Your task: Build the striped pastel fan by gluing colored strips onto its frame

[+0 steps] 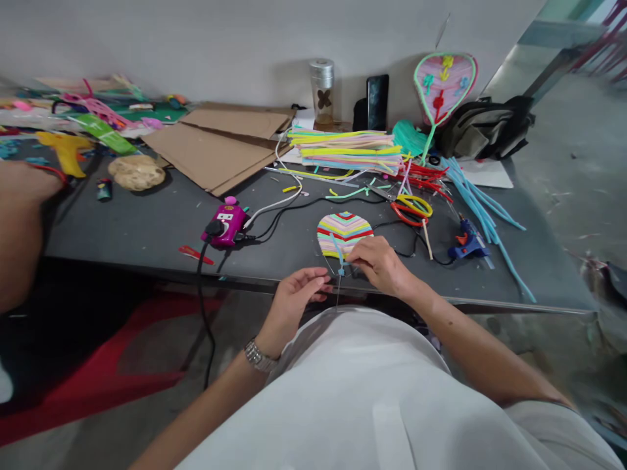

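At lower centre of the frame, the right hand (pixel 379 264), the nearer one, pinches its fingers together on a pale blue pipe cleaner (pixel 337 253) along a striped pipe-cleaner panel (pixel 343 232), whose narrow end points toward the person, while the left hand (pixel 296 297) curls its fingers just beside it, any grip impossible to tell.

Both forearms reach up into the view, the left forearm (pixel 206 406) from about 7 o'clock and the right forearm (pixel 477 343) from about 4 o'clock, converging near the centre. The left wrist (pixel 262 356) is angled so that the left hand (pixel 298 303) shows its palm side, its curled fingers (pixel 321 286) pointing toward 3 o'clock. The right hand (pixel 379 264) lies back upward, with its fingers (pixel 357 256) bent down and pointing toward 9 o'clock. The two hands sit just apart, the left at about 8 o'clock from the right.
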Motion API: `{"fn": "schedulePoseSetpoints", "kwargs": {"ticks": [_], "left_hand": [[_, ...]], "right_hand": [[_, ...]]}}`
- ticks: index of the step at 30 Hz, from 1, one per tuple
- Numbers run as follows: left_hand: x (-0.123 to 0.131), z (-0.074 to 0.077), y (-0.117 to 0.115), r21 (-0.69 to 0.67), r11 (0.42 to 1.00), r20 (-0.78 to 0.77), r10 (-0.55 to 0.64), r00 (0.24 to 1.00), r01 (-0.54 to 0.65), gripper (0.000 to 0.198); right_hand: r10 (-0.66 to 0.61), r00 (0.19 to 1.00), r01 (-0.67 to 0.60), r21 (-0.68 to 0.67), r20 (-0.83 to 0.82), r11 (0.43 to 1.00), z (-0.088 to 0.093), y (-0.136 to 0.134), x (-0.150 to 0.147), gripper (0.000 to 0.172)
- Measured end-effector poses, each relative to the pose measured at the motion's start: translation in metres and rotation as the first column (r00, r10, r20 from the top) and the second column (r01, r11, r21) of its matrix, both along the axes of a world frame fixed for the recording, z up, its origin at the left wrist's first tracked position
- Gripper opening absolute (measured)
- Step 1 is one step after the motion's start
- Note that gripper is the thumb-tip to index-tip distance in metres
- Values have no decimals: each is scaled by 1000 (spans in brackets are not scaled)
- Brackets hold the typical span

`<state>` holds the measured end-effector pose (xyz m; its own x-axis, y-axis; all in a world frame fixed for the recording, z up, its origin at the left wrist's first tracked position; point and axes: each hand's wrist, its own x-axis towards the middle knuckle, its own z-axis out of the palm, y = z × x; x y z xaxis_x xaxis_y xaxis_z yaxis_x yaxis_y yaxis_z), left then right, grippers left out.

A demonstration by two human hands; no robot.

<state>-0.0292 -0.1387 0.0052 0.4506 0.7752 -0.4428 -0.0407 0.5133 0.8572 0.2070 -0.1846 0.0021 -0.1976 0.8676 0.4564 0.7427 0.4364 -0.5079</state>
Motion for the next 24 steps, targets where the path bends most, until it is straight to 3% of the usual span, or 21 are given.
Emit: {"fn": "schedulePoseSetpoints", "kwargs": {"ticks": [4,8,13,19,24], "left_hand": [[-3,3,-4,-44,999,8,18,1000,-17,57],[6,11,9,-161,987,23,32,999,-28,63],[24,16,29,-293,955,73,-17,997,38,38],[61,14,16,-241,971,136,31,990,3,35],[79,8,8,-217,976,118,57,991,-31,28]], "right_hand": [[-32,999,32,21,-21,999,-14,9,8,19],[-39,998,40,18,-51,999,-24,13,10,20],[-41,991,41,1,-129,999,-34,14,8,22],[-79,943,74,-27,-323,997,-33,10,8,21],[-94,961,117,75,-262,990,-26,2,23,22]]}}
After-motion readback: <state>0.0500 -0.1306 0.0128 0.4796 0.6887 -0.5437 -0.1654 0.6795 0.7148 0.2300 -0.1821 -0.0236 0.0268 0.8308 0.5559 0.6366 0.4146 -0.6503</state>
